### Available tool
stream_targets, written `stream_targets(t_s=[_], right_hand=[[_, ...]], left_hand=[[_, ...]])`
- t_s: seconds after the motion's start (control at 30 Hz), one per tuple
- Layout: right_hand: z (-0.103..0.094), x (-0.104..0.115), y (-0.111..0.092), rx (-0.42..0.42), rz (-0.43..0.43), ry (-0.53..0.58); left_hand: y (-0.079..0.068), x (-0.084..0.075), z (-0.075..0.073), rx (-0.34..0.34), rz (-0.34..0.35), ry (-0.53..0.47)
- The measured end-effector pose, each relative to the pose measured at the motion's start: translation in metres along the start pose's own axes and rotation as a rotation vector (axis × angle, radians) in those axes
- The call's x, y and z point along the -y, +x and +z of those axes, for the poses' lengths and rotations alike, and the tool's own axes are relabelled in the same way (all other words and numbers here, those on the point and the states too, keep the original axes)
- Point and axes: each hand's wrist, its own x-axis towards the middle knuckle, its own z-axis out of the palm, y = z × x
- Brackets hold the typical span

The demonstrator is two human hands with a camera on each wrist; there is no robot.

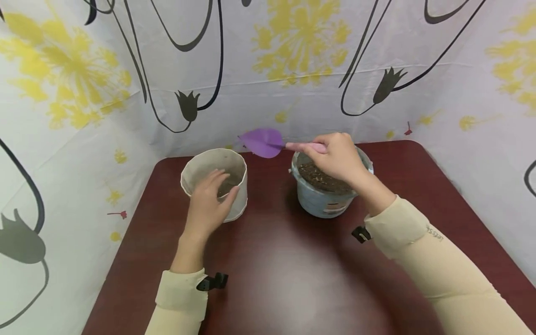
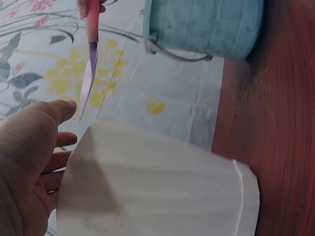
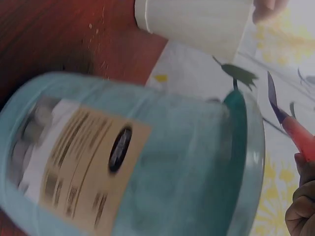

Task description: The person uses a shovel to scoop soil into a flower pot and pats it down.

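Leftward, the trowel [image 1: 263,143] juts from the right grip [image 1: 341,157].

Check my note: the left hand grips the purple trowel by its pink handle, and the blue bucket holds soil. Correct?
Not quite: the head view shows the right hand gripping the purple trowel by its pink handle; the left hand is at the white pot. The blue bucket does hold soil.

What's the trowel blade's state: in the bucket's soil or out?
Out. The head view shows the purple trowel blade raised between the blue bucket and white pot, clear of the soil.
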Motion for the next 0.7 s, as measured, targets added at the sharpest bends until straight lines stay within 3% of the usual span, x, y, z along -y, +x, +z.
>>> stream_targets(t_s=[0.37,0.7], right_hand=[[-0.045,-0.033,-0.022,-0.021,0.071,-0.071],[-0.091,-0.051,-0.036,0.056,0.088,-0.247]], left_hand=[[0.016,-0.026,0.027,0.042,0.066,-0.061],[0.029,-0.055,0.055,0.200,0.066,-0.071]])
